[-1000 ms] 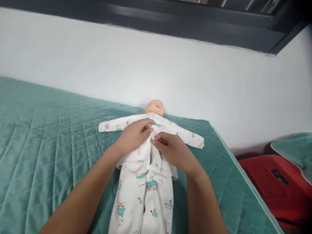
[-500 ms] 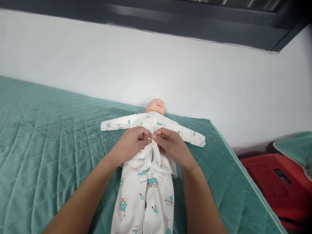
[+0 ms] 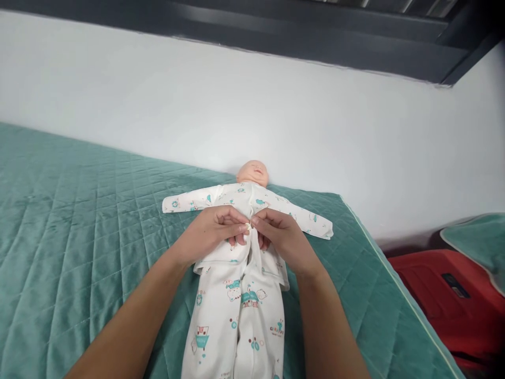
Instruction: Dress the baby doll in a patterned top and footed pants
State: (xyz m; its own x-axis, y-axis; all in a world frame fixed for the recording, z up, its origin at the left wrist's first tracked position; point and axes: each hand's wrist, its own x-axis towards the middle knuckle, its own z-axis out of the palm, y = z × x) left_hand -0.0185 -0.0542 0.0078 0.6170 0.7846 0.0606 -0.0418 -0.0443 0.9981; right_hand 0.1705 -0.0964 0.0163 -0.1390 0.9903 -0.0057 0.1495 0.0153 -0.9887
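Slid the left hand (image 3: 215, 230) nearer down the shirt (image 3: 239, 196) since a second ago, pinching a pale button (image 3: 248, 228) now. Got the shirt on a doll (image 3: 253, 172) lying on the green quilt (image 3: 98, 237), head by the far wall (image 3: 197, 105). Just right of the button, pinching the shirt edge with the right hand (image 3: 282, 234) too.

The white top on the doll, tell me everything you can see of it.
The white top looks like soft cloth, printed with small teal and pinkish figures. The doll wears it front upward, long sleeves spread wide, hem over matching trousers. The left hand and right hand pinch its front at a pale button; below, the front looks parted.
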